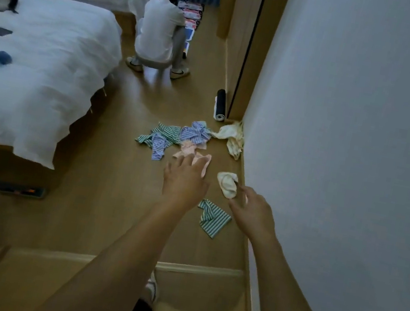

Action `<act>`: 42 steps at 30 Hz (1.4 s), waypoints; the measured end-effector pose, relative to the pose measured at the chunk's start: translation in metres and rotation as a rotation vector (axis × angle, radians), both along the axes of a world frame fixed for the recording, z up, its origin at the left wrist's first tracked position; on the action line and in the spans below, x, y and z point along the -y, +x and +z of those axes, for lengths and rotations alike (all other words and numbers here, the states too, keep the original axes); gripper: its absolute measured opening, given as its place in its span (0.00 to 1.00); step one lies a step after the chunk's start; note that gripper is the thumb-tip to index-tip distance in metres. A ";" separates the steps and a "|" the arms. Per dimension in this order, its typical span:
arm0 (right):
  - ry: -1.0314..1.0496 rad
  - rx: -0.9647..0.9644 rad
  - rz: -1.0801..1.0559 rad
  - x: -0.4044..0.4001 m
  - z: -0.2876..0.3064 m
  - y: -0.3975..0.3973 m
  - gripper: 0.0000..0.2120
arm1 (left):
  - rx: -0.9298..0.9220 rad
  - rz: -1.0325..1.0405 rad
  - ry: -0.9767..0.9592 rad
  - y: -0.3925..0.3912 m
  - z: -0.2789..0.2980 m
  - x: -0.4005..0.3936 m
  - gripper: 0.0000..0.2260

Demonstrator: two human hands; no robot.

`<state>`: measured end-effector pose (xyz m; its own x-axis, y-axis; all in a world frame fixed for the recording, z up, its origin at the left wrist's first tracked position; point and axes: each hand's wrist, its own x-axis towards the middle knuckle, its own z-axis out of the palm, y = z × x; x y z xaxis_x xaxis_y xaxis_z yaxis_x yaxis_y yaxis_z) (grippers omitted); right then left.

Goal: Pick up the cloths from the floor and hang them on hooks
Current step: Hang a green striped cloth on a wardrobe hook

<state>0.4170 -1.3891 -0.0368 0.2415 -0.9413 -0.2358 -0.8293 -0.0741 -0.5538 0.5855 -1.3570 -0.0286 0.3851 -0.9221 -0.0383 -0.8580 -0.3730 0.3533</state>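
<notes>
Here, a white bed (pixel 36 65) stands at the left; cloths (pixel 185 138) lie heaped on the wooden floor (pixel 78 215); the left hand (pixel 184 182) reaches over a pink cloth (pixel 193 153), fingers spread and holding nothing; a green striped cloth (pixel 213 218) lies between the hands; the right hand (pixel 254 213) pinches a cream cloth (pixel 227 184) beside the wall (pixel 349 153).
</notes>
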 end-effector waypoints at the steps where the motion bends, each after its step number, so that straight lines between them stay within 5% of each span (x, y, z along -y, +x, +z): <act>1: 0.008 -0.003 -0.026 0.010 -0.003 -0.002 0.25 | 0.000 -0.025 0.000 0.001 -0.003 0.014 0.27; 24: 0.283 -0.155 -0.136 0.261 -0.127 0.071 0.24 | -0.034 -0.486 0.364 0.091 -0.165 0.327 0.26; 32: 0.471 -0.166 -0.075 0.323 -0.275 0.063 0.21 | -0.073 -0.485 0.489 0.095 -0.308 0.371 0.28; 42: 0.574 -0.153 -0.039 0.371 -0.546 0.043 0.18 | -0.050 -0.522 0.574 0.082 -0.579 0.406 0.26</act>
